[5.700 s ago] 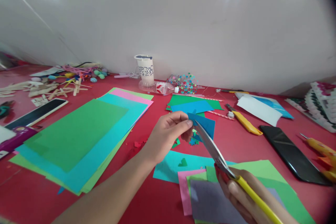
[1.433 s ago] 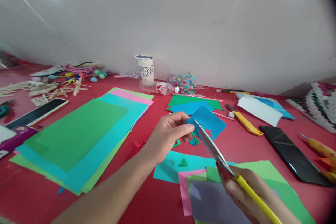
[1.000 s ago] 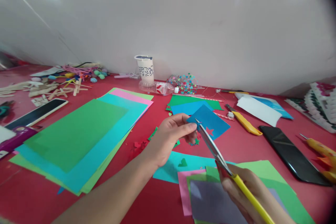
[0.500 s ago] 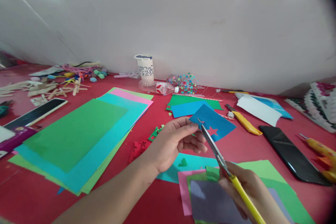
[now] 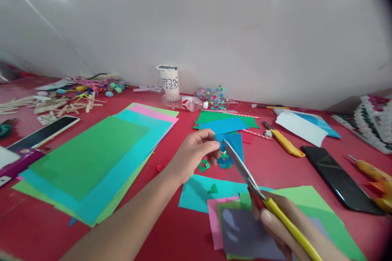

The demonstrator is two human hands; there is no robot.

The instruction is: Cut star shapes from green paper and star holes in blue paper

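My left hand (image 5: 196, 153) pinches a small sheet of blue paper (image 5: 237, 144) by its left edge, thumb on top. The sheet has a star-shaped cutout, and small green scraps show through and below it. My right hand (image 5: 284, 216) grips scissors (image 5: 243, 167) with yellow handles and some red near the pivot. Their blades look nearly together, and the tips lie over the blue paper close to my left thumb; whether they bite into it I cannot tell. Under my hands lie a turquoise sheet (image 5: 196, 193) with a green heart-like piece and a grey-purple sheet (image 5: 245, 228).
A stack of coloured paper (image 5: 88, 159) covers the left. Rightward lie a yellow utility knife (image 5: 286, 142), a black phone (image 5: 337, 179) and a yellow glue gun (image 5: 373, 175). Along the wall are a white cup (image 5: 169, 81), a plastic bottle (image 5: 186, 102) and star confetti (image 5: 218, 97).
My left hand has shifted left and turned the blue paper, so it looks narrower and more upright. The scissor tips have moved slightly left with it. Green scraps behind the paper have come into view.
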